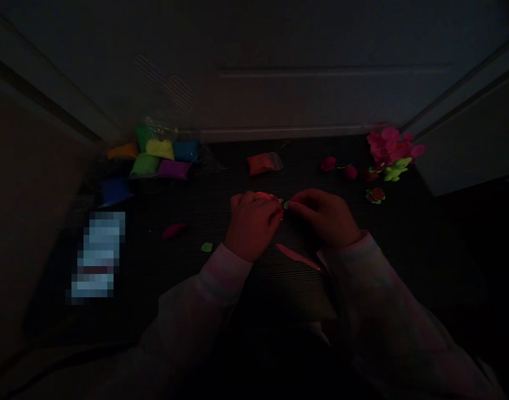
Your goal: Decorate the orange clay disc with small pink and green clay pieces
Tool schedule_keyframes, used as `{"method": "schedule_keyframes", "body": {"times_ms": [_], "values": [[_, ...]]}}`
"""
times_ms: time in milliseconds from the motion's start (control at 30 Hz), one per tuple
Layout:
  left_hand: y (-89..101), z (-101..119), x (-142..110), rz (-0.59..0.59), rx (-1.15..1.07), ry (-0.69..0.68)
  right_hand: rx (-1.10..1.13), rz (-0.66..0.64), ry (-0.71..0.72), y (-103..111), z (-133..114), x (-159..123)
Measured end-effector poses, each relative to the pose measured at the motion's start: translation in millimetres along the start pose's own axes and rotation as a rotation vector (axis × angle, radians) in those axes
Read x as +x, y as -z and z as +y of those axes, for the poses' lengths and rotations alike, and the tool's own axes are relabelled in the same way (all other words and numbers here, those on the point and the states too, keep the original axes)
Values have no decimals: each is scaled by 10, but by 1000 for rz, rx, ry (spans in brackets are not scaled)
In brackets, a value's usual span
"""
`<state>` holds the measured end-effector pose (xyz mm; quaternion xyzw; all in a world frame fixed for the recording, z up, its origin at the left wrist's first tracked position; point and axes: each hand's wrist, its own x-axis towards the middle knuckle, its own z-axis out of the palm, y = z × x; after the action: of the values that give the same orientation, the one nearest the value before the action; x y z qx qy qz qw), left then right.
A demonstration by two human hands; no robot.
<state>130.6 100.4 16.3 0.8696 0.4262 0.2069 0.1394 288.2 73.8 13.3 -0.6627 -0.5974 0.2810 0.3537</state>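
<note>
My left hand (251,226) is curled over a bright pink-red clay piece (263,195) with bits of green at its edge; most of it is hidden under the fingers. Close on its right, my right hand (331,218) pinches a small light-green clay piece (286,205) between thumb and fingertips, right beside the pink-red piece. Below the hands lies a long pink modelling knife (298,257), its end near the right sleeve. A flat green clay piece (206,247) rests left of the left wrist, and a dark pink clay lump (174,230) sits farther left.
Several coloured clay packets (158,158) pile up at the back left. An orange packet (260,164) lies at the back centre. Finished-looking clay figures (391,153) and round pink pieces (328,163) stand at the back right. A blurred-out bright screen (98,255) is at left. The light is dim.
</note>
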Motion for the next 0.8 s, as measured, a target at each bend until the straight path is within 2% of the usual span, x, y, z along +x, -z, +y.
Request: {"method": "schedule_keyframes", "body": {"times_ms": [567, 800], "values": [[26, 4, 31, -53, -71, 67, -17, -49, 1, -7, 14, 5], [7, -10, 27, -54, -57, 42, -7, -65, 16, -37, 1, 5]]}}
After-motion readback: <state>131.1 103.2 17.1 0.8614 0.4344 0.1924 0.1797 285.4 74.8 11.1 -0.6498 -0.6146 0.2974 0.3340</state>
